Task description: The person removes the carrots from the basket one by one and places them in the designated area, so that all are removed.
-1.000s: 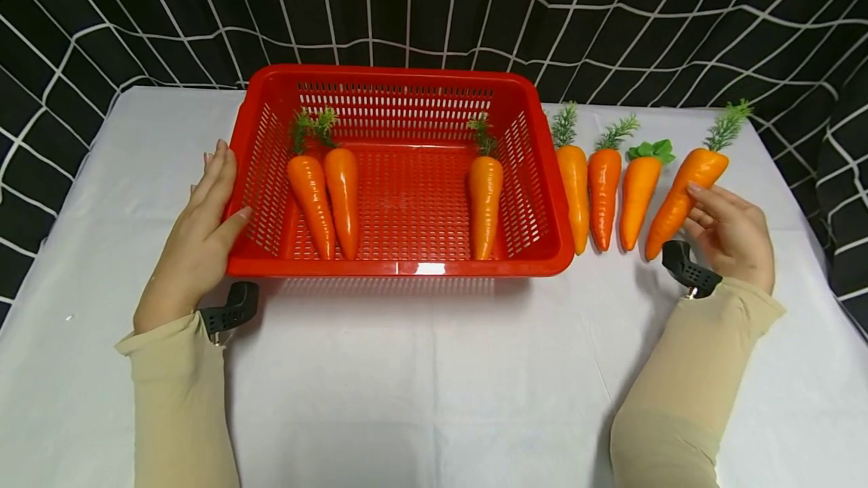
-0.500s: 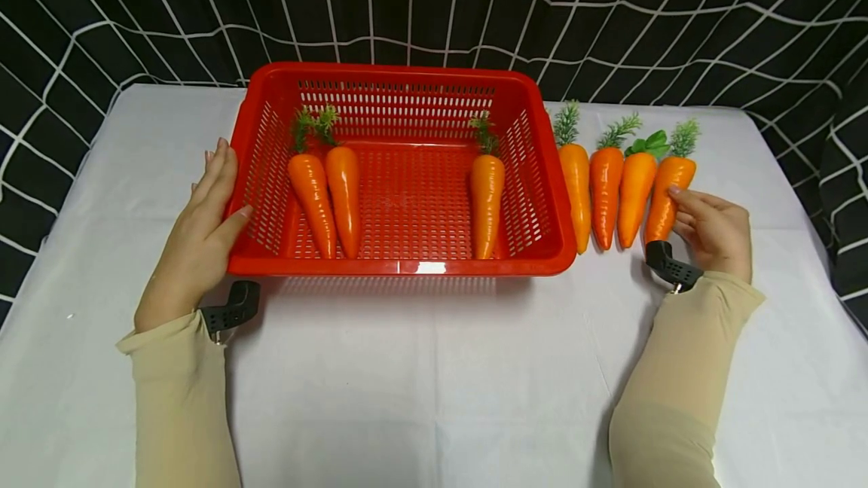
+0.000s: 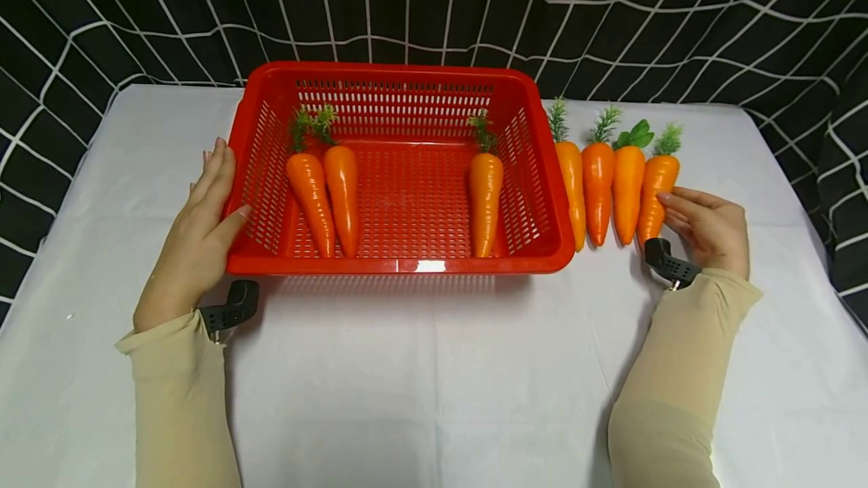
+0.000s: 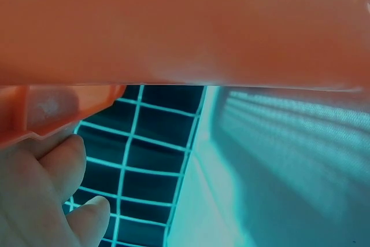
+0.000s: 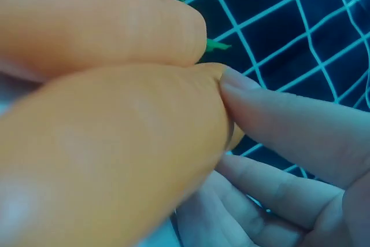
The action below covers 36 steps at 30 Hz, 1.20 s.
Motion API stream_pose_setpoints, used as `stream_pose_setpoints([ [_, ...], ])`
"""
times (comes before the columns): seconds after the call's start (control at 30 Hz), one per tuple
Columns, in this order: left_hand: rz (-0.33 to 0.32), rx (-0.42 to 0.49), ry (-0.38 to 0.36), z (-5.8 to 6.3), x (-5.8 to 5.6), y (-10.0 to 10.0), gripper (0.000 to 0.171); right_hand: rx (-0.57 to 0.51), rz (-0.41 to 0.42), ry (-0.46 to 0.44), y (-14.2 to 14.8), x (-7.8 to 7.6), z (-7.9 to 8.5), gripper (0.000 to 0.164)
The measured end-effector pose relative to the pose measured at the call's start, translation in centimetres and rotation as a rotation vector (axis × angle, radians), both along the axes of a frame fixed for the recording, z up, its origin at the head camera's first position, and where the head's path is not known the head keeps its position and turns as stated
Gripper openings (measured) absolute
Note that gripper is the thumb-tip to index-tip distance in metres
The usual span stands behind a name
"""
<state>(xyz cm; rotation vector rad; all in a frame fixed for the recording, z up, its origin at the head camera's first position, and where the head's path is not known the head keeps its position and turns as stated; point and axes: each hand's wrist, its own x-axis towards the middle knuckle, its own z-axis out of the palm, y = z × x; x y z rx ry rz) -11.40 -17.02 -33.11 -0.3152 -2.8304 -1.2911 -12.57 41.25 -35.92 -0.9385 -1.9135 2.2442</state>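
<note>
My left hand [image 3: 197, 236] rests against the left side of a red plastic basket [image 3: 400, 268]. Its fingers lie straight along the outside and its thumb reaches over the rim; fingertips show just under the rim in the left wrist view. With thumb and fingers, my right hand [image 3: 712, 224] holds the rightmost carrot [image 3: 656, 198] by its side. That carrot lies against a carrot with broad green leaves [image 3: 628, 187], beside a redder carrot [image 3: 598, 190] and another carrot [image 3: 572, 187] at the basket's right wall. In the right wrist view, the held carrot [image 5: 121, 154] fills the foreground.
Inside the basket two carrots [image 3: 312, 198] [image 3: 343, 198] lie together at the left, and one carrot [image 3: 485, 202] lies at the right. A white cloth [image 3: 407, 382] covers the table. A black curtain with white grid lines [image 3: 407, 6] hangs behind and at both sides.
My right hand has moved left, bringing the tilted carrot upright in line with the row and against its neighbour. The row has shifted slightly left. The left hand and basket stay put.
</note>
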Motion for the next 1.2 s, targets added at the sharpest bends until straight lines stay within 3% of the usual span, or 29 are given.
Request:
stream_pose_setpoints([
  [0.43,-0.002,0.011,0.007,0.04,0.08,-0.07,0.060,0.151,0.031,0.054,-0.53,-0.27,-0.45,0.013],
  [0.97,0.007,0.015,-0.012,0.14,0.16,-0.11,0.060,0.034,-0.052,0.027,-0.12,-0.09,-0.13,0.012],
  [1.2,0.006,0.013,-0.018,0.21,0.07,-0.03,0.060,-0.046,-0.096,0.065,0.01,0.16,0.02,0.009],
])
